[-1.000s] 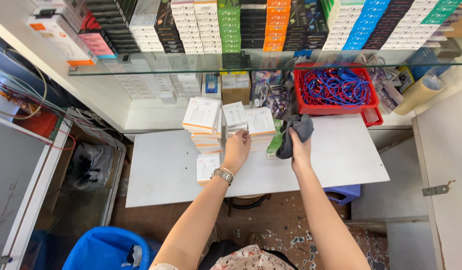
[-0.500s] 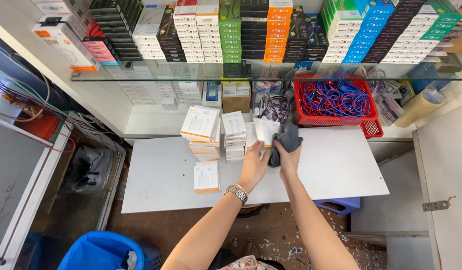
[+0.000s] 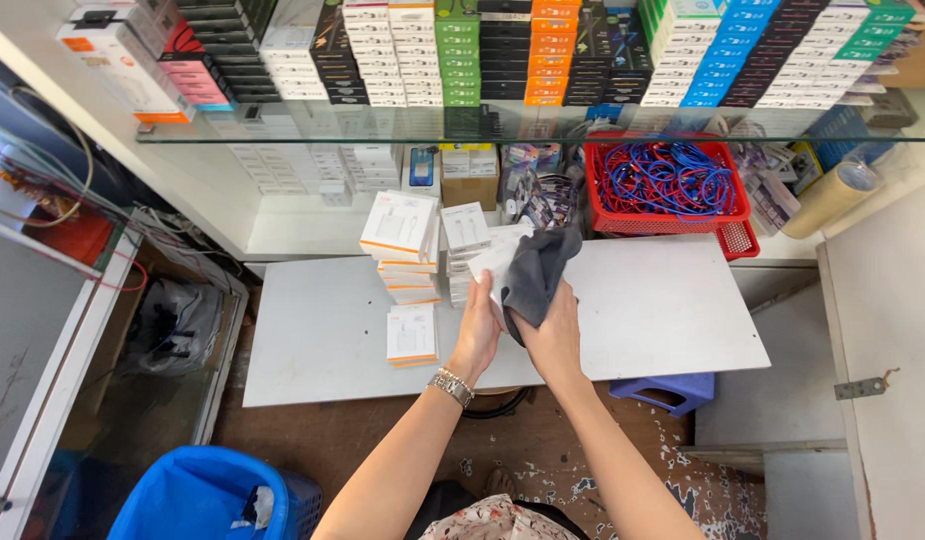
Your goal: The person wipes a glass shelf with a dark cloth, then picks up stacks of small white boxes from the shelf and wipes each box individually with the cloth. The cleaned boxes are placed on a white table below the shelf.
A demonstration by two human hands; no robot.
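A white box (image 3: 500, 257) sits gripped in the left hand (image 3: 478, 330) above the white table (image 3: 663, 310); at its 3 o'clock, the right hand (image 3: 555, 335) presses a grey cloth (image 3: 538, 270) against it, fingers closed on the cloth.

A small white box (image 3: 498, 262) is sitting tilted in the left hand (image 3: 480, 325), lifted above the white table (image 3: 323, 330), its face partly covered. A dark grey cloth (image 3: 538, 270) is draping loosely from the right hand (image 3: 553, 335), pressing against the box.
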